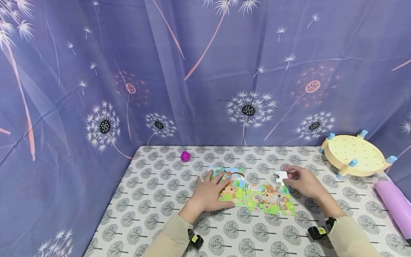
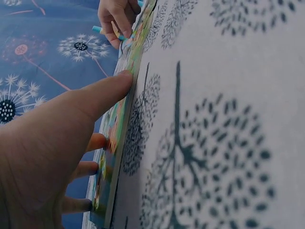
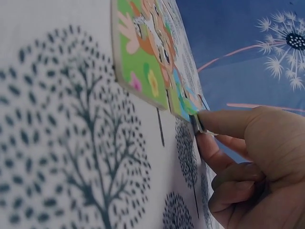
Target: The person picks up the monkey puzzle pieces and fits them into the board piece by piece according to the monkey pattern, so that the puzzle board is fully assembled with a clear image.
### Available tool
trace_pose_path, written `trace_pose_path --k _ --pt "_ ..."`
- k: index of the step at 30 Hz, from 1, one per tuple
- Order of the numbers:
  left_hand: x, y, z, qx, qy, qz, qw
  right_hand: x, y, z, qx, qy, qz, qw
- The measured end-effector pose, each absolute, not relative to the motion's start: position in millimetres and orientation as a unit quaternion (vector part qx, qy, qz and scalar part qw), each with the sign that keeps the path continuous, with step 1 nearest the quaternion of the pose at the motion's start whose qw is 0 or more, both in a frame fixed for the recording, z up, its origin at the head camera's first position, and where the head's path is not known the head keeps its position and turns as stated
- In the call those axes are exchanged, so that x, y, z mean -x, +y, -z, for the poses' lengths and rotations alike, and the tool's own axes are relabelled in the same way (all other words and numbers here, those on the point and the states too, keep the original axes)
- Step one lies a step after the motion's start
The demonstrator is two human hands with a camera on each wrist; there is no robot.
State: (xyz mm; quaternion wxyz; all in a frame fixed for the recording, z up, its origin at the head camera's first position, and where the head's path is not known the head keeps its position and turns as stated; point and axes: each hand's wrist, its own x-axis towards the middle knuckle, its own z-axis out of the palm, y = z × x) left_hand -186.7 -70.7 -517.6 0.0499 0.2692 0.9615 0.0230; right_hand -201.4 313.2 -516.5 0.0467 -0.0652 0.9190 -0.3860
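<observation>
Spreading its fingers flat over the picture board (image 1: pixel 240 186), the left hand (image 1: pixel 208 192) grips nothing, probably just steadying it. Joined puzzle pieces (image 1: pixel 272 207) lie beside the board, presumably within both hands' reach. The right hand (image 1: pixel 302 181) pinches a loose piece (image 1: pixel 280 177), likely by its edge for control; the piece, white side showing, sits left of that hand, at its fingertips.
</observation>
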Motion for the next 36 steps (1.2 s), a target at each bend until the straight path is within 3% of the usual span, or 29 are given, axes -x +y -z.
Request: trace_pose_path --k 16,36 --pt "187.5 -70.5 515.9 -0.266 0.961 -0.031 0.065 204.7 311.1 512.1 0.047 0.903 0.427 0.016" --pt "188.3 -70.1 515.5 -0.27 0.96 -0.028 0.064 220.6 231.6 516.7 0.086 0.88 0.466 0.032"
